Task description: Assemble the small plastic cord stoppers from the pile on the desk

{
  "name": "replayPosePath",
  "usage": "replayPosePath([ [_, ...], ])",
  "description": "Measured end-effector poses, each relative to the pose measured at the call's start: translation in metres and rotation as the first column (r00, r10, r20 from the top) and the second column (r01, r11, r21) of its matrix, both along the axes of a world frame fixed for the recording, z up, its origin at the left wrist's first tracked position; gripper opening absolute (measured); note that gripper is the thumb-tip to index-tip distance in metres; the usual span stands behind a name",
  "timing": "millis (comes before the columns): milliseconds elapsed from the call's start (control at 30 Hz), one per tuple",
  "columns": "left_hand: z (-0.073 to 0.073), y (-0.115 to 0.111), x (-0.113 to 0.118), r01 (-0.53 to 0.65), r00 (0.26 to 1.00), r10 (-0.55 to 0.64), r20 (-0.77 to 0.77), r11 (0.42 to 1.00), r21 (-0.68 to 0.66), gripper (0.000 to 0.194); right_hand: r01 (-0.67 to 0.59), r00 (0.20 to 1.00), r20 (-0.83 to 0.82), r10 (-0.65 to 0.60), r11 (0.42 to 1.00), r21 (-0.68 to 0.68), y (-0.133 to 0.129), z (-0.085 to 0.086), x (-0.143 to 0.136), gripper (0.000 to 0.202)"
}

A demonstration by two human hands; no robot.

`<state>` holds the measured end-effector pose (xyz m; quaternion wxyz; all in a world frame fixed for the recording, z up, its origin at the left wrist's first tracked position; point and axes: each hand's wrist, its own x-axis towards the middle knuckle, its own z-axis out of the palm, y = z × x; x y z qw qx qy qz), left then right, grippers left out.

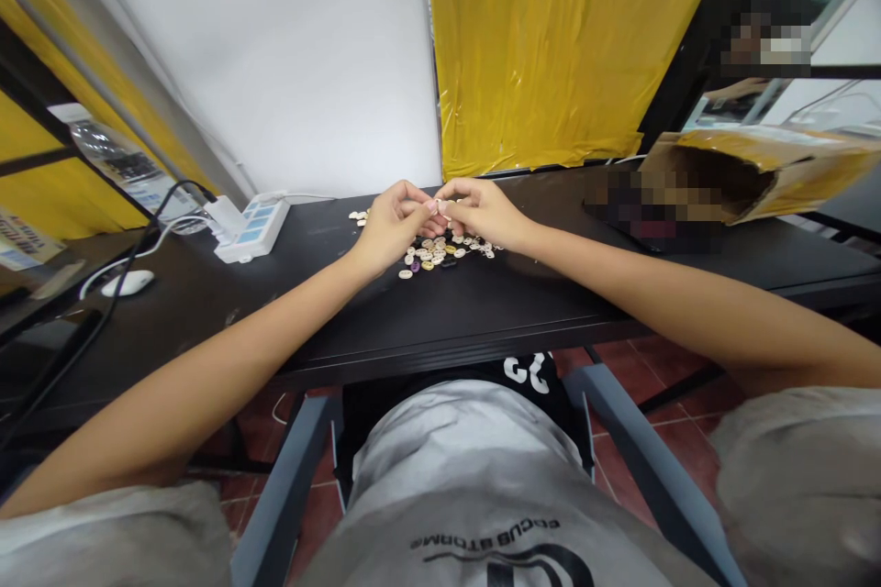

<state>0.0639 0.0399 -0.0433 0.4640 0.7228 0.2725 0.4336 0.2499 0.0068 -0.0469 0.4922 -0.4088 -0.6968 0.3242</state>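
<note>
My left hand [399, 218] and my right hand [485, 209] meet above the black table, fingertips pinched together. A tiny pale piece [439, 204] shows between them; its outline is mostly covered by the fingers, and it resembles the pieces underneath. Below and around both hands lies a loose pile of small oval button-like pieces [439, 248], mostly cream with dark marks. Among them are a yellow piece [428, 265], a purple one [416, 266] and some black ones [449, 262]. A few cream pieces [359, 216] lie just left of my left hand.
A white power strip [253, 231] with a plugged-in charger stands left, near a water bottle [130, 165], cables and a white mouse [128, 283]. At right are an open cardboard box [791, 179] and a dark, partly blurred object [640, 220]. A wall closes the table's back.
</note>
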Motion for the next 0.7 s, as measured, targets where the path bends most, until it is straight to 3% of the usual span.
replayPosePath([
  [167,0.001,0.004,-0.005,-0.064,0.983,0.079,-0.164,0.993,0.094,0.012,0.077,0.977,0.203,-0.065,0.996,-0.053,0.003,0.01,0.018,0.015],
  [267,0.004,0.004,-0.011,-0.093,0.931,0.18,-0.318,0.958,0.27,0.007,0.051,0.898,0.44,0.007,0.991,-0.12,0.004,0.02,0.036,0.015],
  [367,0.006,0.004,-0.014,-0.066,0.878,0.228,-0.421,0.929,0.365,0.008,0.061,0.807,0.591,0.007,0.994,-0.094,0.005,0.025,0.049,0.012],
  [533,0.002,0.008,-0.015,0.065,0.807,0.162,-0.569,0.932,0.357,0.008,-0.032,0.715,0.695,0.081,0.996,-0.083,0.006,0.027,0.056,0.013],
  [700,0.001,0.01,-0.016,0.071,0.804,0.18,-0.567,0.918,0.391,0.007,-0.021,0.692,0.715,0.098,0.993,-0.116,0.008,0.028,0.061,0.022],
])
